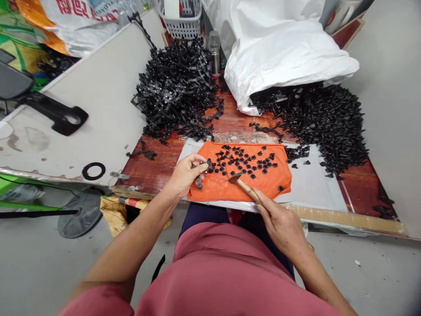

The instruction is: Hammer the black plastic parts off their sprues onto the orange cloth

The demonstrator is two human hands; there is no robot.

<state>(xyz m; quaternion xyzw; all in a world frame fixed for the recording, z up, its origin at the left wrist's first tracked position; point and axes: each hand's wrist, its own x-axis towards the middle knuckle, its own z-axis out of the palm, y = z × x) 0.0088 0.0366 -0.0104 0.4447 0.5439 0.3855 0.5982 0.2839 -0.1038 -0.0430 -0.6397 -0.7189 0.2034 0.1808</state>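
Note:
My left hand [186, 174] pinches a black jointed plastic piece [199, 182] over the left end of an orange cloth [217, 189]. Wrapped round the wooden handle of a small hammer [246, 188] is my right hand [279, 219], near the cloth's front edge. The hammer's dark head rests on or just over the cloth, right of my left hand. Several small black pegs with round bases [250, 167] lie scattered across the cloth, some standing upright, some tipped.
A tangled heap of black plastic pieces [177, 87] rises at the back left. A white sack [279, 48] spills a pile of black pegs [338, 127] on the right. A metal-and-glass bottle [215, 55] and a grey basket [184, 29] stand behind. A black ring [94, 171] lies left.

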